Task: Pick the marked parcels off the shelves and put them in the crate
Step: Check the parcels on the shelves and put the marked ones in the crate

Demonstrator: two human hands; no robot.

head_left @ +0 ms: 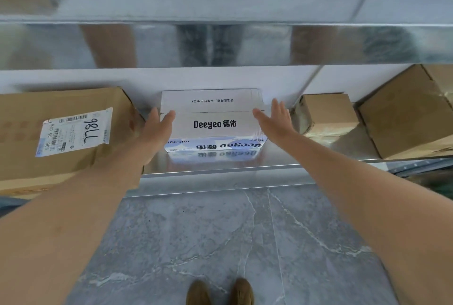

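Deeyeo box (212,118) mid-shelf (220,166), left hand (157,128) and right hand (274,118) at its sides, labelled carton (63,133) left, two cartons (327,114) (407,113) right

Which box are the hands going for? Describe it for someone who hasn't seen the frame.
On the metal shelf at waist height, look in the middle, between the big labelled cardboard box and a small brown box. It is the white box flanked by the open left hand and right hand, the only white one, printed "Deeyeo".
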